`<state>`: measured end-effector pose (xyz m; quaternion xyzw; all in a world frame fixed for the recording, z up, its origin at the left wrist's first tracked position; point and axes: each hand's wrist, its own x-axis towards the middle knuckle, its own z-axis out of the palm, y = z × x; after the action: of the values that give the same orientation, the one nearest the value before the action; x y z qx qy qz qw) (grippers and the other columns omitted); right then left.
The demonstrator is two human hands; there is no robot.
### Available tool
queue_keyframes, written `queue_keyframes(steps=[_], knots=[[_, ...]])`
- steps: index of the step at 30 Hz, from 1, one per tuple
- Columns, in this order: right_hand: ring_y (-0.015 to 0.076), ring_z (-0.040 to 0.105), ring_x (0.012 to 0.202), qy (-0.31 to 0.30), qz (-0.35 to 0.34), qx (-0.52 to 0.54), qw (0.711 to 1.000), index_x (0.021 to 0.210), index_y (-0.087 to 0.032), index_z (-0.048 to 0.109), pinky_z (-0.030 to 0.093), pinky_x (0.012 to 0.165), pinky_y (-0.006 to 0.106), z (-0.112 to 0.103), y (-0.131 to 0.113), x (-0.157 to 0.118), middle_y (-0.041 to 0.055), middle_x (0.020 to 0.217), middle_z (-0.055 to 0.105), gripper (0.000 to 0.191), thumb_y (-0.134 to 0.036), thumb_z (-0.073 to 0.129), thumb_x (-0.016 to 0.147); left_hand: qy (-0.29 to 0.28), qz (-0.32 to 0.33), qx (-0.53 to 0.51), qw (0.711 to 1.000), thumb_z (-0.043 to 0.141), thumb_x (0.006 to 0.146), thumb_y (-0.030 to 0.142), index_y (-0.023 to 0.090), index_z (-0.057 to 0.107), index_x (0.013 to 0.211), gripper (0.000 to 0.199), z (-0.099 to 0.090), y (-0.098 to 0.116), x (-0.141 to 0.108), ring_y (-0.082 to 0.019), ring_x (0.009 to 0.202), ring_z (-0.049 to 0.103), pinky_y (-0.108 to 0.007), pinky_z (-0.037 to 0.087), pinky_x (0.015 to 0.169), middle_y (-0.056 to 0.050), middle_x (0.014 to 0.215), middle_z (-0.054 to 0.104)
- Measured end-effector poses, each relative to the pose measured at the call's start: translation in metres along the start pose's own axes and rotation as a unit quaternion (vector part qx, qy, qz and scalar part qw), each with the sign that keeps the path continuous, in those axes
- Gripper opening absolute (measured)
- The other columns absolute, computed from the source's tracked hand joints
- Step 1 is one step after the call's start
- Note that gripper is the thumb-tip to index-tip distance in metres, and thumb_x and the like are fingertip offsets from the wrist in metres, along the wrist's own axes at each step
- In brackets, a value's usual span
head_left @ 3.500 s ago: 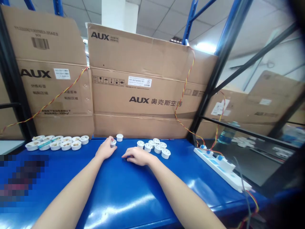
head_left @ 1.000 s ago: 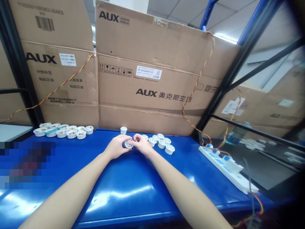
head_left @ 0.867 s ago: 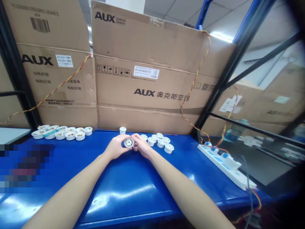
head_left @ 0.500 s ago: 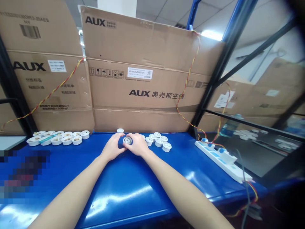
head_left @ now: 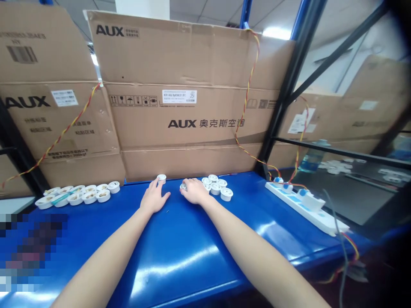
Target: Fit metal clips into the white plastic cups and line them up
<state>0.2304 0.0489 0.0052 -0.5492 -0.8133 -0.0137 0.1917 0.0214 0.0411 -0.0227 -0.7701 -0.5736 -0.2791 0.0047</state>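
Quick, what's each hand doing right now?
Left hand: open, thumb spread, fingertips at a small white cup.
Right hand: fingers over another white cup; whether it grips cannot be told.

Over the front of the table (head_left: 180, 244) a hand could pass sideways, between the left cups (head_left: 75, 198) and the power strip (head_left: 313, 217), while right cups (head_left: 226, 195) and cardboard (head_left: 186, 143) obstruct farther back.

Person's left hand (head_left: 154, 197) and right hand (head_left: 195, 191) are bare; left forearm (head_left: 105, 252) and right forearm (head_left: 250, 239), also bare, taper toward wrists.
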Motion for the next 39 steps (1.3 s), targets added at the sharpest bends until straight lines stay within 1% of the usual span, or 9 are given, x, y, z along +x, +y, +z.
queue_keyframes(steps=[5, 8, 12, 14, 19, 23, 28, 32, 39], knots=[[0.0251, 0.050, 0.111, 0.042, -0.026, 0.003, 0.999, 0.113, -0.014, 0.061, 0.031, 0.100, 0.038, -0.005, -0.002, -0.005, 0.0125, 0.117, 0.061, 0.032, -0.022, 0.049, 0.084, -0.006, -0.030, 0.017, 0.999, 0.053, 0.085, 0.045, 0.021, 0.037, 0.138, 0.060, 0.015, -0.007, 0.024, -0.032, 0.139, 0.024, -0.047, 0.030, 0.108, -0.013, 0.152, 0.027], [0.0233, 0.049, 0.110, 0.090, -0.107, 0.038, 0.990, 0.109, -0.016, 0.062, 0.033, 0.099, 0.036, -0.010, -0.012, -0.009, 0.0094, 0.114, 0.061, 0.033, -0.012, 0.050, 0.079, -0.003, -0.052, -0.012, 0.999, 0.050, 0.086, 0.045, 0.024, 0.040, 0.134, 0.053, 0.018, -0.013, 0.032, -0.031, 0.135, 0.032, -0.046, 0.035, 0.105, -0.012, 0.148, 0.035], [0.0188, 0.057, 0.094, -0.031, -0.269, 0.112, 0.956, 0.101, -0.019, 0.067, 0.042, 0.086, 0.029, -0.011, -0.028, -0.016, 0.0051, 0.103, 0.065, 0.028, -0.013, 0.054, 0.078, 0.026, -0.014, -0.073, 0.997, 0.053, 0.082, 0.026, 0.024, 0.048, 0.122, 0.040, 0.014, -0.013, 0.025, -0.024, 0.122, 0.048, -0.038, 0.040, 0.102, -0.007, 0.133, 0.048], [0.0172, 0.059, 0.089, -0.085, -0.303, 0.132, 0.940, 0.097, -0.020, 0.070, 0.043, 0.081, 0.027, -0.009, -0.033, -0.019, 0.0043, 0.099, 0.066, 0.023, -0.015, 0.058, 0.078, 0.024, 0.021, -0.107, 0.994, 0.052, 0.078, 0.016, 0.024, 0.050, 0.117, 0.040, 0.010, -0.010, 0.017, -0.022, 0.116, 0.052, -0.035, 0.042, 0.100, -0.006, 0.127, 0.050], [0.0153, 0.059, 0.080, -0.105, -0.285, 0.160, 0.939, 0.090, -0.020, 0.072, 0.042, 0.074, 0.024, -0.003, -0.034, -0.020, 0.0041, 0.091, 0.065, 0.015, -0.025, 0.065, 0.078, 0.019, 0.058, -0.147, 0.987, 0.051, 0.072, 0.010, 0.022, 0.054, 0.109, 0.039, -0.002, -0.001, -0.006, -0.021, 0.109, 0.055, -0.036, 0.043, 0.098, -0.006, 0.118, 0.057], [0.0138, 0.058, 0.074, -0.120, -0.276, 0.169, 0.939, 0.084, -0.020, 0.071, 0.040, 0.069, 0.023, -0.003, -0.036, -0.020, 0.0022, 0.084, 0.066, 0.010, -0.020, 0.062, 0.080, 0.029, 0.060, -0.162, 0.984, 0.051, 0.073, 0.011, 0.021, 0.056, 0.102, 0.031, -0.013, 0.004, -0.019, -0.021, 0.104, 0.057, -0.037, 0.045, 0.095, -0.005, 0.109, 0.061], [0.0157, 0.057, 0.076, -0.117, -0.274, 0.155, 0.942, 0.081, -0.017, 0.065, 0.039, 0.070, 0.026, -0.002, -0.038, -0.022, 0.0043, 0.085, 0.066, 0.010, -0.015, 0.056, 0.082, 0.077, 0.099, -0.165, 0.978, 0.053, 0.072, 0.010, 0.021, 0.051, 0.115, 0.044, -0.030, 0.012, -0.027, -0.022, 0.116, 0.050, -0.040, 0.040, 0.102, -0.007, 0.120, 0.057], [0.0155, 0.055, 0.076, -0.082, -0.200, 0.255, 0.942, 0.082, -0.017, 0.061, 0.041, 0.071, 0.027, -0.001, -0.033, -0.019, 0.0045, 0.085, 0.064, 0.012, -0.020, 0.050, 0.087, 0.076, 0.172, -0.138, 0.972, 0.058, 0.078, 0.018, 0.021, 0.056, 0.107, 0.030, -0.042, 0.025, -0.029, -0.022, 0.109, 0.054, -0.037, 0.042, 0.097, -0.006, 0.113, 0.061], [0.0102, 0.047, 0.060, -0.140, -0.076, 0.444, 0.882, 0.085, -0.018, 0.057, 0.038, 0.057, 0.023, 0.005, -0.025, -0.012, -0.0020, 0.068, 0.053, 0.020, -0.033, 0.046, 0.090, 0.061, 0.195, -0.096, 0.974, 0.059, 0.085, 0.025, 0.023, 0.066, 0.091, 0.010, -0.038, 0.031, -0.027, -0.019, 0.092, 0.062, -0.033, 0.046, 0.086, -0.002, 0.096, 0.070]])
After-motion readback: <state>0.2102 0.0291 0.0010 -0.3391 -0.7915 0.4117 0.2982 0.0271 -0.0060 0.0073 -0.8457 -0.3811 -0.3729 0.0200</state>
